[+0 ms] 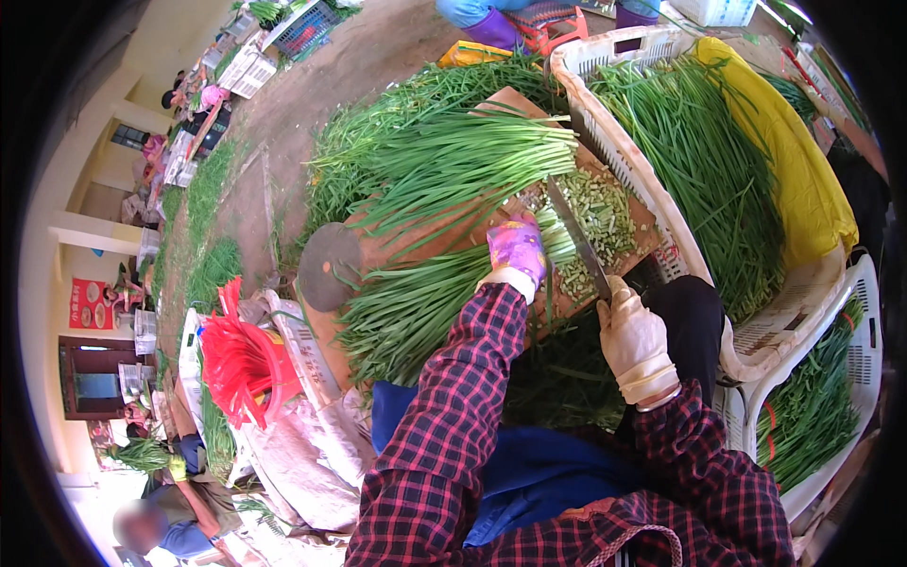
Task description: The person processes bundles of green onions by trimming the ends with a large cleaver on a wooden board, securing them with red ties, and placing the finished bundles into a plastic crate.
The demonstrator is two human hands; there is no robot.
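Note:
My left hand [519, 249], in a purple patterned glove, presses on a bundle of long green garlic chives [425, 305] lying on a wooden board [418, 244]. In my right hand [633, 333], in a pale rubber glove, is the handle of a long-bladed knife [577, 230]. Its blade stands at the pale stem ends of that bundle, touching or very near them. Chopped stem pieces [602, 212] lie beyond the blade on the board. A second, larger bundle of chives [482, 152] rests farther up the board. A dark round disc [330, 266] is at the board's left end.
A white plastic crate [631, 152] of chives with a yellow sheet [793, 149] stands at the right, another crate [868, 354] below it. Red strips fill a red bucket [280, 372] at the left. A person [188, 510] is at the lower left, another person's purple boots [490, 30] at the top.

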